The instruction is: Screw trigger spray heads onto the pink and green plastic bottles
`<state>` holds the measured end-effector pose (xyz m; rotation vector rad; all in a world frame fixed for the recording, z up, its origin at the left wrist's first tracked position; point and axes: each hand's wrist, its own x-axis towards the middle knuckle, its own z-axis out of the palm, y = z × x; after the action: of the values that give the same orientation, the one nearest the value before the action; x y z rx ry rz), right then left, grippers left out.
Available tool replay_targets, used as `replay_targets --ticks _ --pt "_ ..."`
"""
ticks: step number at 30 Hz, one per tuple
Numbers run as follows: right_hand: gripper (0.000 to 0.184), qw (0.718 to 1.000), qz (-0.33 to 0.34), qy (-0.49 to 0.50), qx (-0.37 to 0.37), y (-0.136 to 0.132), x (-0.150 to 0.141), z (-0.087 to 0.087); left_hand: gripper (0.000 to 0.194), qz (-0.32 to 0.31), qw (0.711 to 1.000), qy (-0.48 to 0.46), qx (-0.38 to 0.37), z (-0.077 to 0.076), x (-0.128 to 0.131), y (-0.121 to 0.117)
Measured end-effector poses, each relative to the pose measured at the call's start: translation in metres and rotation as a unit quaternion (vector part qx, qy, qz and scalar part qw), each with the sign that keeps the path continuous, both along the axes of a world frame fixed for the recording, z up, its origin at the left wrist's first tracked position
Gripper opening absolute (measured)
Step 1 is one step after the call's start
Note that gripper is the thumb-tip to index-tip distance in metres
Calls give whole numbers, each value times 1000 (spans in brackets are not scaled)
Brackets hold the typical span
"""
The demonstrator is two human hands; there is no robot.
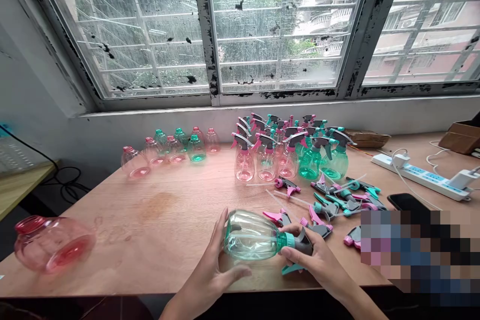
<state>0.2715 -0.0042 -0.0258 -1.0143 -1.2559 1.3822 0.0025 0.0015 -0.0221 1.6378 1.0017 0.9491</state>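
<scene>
A clear green spray bottle (251, 235) lies on its side in the air above the near edge of the table, base to the left. My right hand (315, 255) is closed around its grey and teal spray head (300, 244) at the neck. Beside the base, my left hand (213, 265) is open, thumb and fingers spread apart, its fingers against or just behind the bottle. Loose pink and grey trigger sprayers (317, 225) lie close to my right hand.
Assembled spray bottles (266, 160) stand grouped at the back. Several headless bottles (175, 150) stand back left; a pink bottle (56, 245) sits front left. More sprayer heads (345, 197) are piled at right, near a power strip (420, 175) and a black phone (408, 202).
</scene>
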Motion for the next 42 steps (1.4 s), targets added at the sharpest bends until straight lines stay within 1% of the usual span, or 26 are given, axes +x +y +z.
replay_targets --ticks 2,4,6,11,13,16,18,23,29,32,37,42 --pt "37 1000 1 -10 6 -1 0 0 104 0 1000 1 -12 2 0 0" --pt "37 1000 2 -19 9 -1 -1 1 97 -4 1000 6 -21 6 1 -1" --pt "37 1000 0 -20 7 -1 -1 2 93 -5 1000 18 -10 8 1 -1" --pt "37 1000 1 -5 -4 0 0 3 90 -11 999 24 20 3 0 0" --pt "37 1000 4 0 -6 0 0 2 96 -13 1000 18 13 0 0 -1" --pt "37 1000 3 -3 1 0 0 2 112 -7 1000 -1 -10 0 0 -2" --pt "37 1000 3 -2 1 0 0 2 114 1 1000 -11 -22 2 1 -3" --pt "40 1000 -7 10 -15 1 -1 1 111 16 999 -22 -33 4 3 -2" --pt "44 999 -29 11 -23 1 -2 -2 101 34 999 37 -4 3 1 0" --pt "44 999 -36 4 -17 2 -2 -2 97 39 998 44 2 4 1 0" --pt "39 1000 -21 -13 -10 1 0 1 96 30 998 48 9 6 2 -1" --pt "39 1000 -10 -17 -4 0 1 1 93 9 1000 10 5 2 3 -1"
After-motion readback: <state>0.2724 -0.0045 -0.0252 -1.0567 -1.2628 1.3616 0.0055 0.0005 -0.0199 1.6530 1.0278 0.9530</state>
